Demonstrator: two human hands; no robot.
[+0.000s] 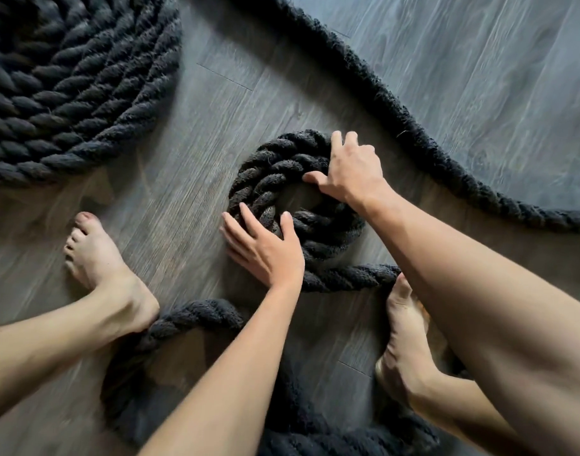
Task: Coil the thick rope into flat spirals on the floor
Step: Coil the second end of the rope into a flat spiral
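Observation:
A thick black twisted rope forms a small tight spiral (275, 179) on the grey wood floor, in the middle of the view. My left hand (264, 246) lies flat on the spiral's near-left edge, fingers spread. My right hand (351, 171) grips the spiral's far-right turn, thumb inside the centre hole and fingers over the outer strand. The rope's free length (413, 136) curves away from the top of the view to the right edge. Another stretch (348, 278) leaves the spiral's near side toward my right foot.
A large flat spiral (68, 87) of the same rope fills the top left. My bare left foot (97, 261) and right foot (404, 340) stand on the floor, with loose rope loops (190, 319) lying between and behind them.

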